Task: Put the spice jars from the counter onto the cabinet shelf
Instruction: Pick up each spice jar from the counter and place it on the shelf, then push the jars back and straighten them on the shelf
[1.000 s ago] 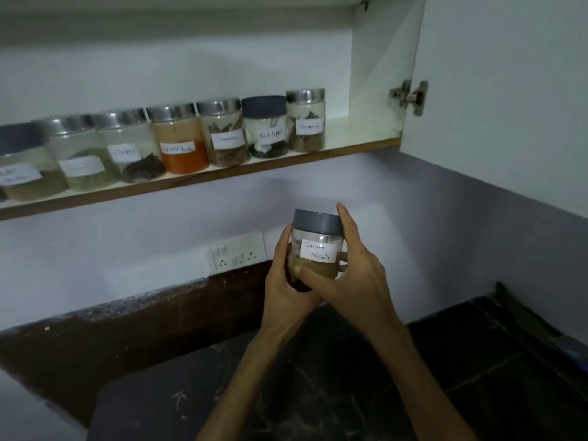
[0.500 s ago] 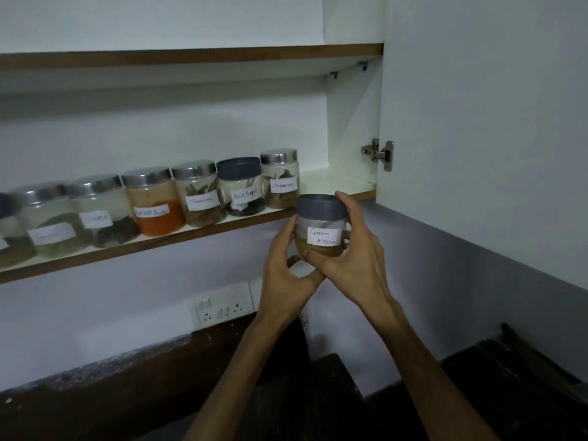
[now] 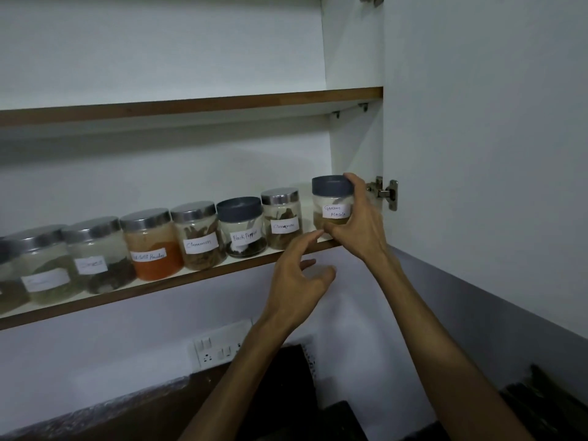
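Observation:
The Garam Masala jar [image 3: 331,202], clear with a grey lid and white label, stands at the right end of the lower cabinet shelf [image 3: 191,278]. My right hand [image 3: 359,224] wraps its right side, fingers on the lid and thumb at its base. My left hand [image 3: 299,278] hovers just below the shelf edge, fingers spread, holding nothing. A row of several labelled jars fills the shelf to the left, among them a Cinnamon jar [image 3: 281,218] and the Black Pepper jar [image 3: 243,226] with a grey lid.
The open cabinet door [image 3: 477,138] hangs on the right, its hinge [image 3: 385,192] close to my right hand. An upper shelf [image 3: 191,106] runs above. A wall socket [image 3: 219,348] sits below, over the dark counter [image 3: 318,415].
Both hands lifted the Garam Masala jar from in front of the shelf edge onto the shelf's right end. My left hand has let go and dropped below the shelf.

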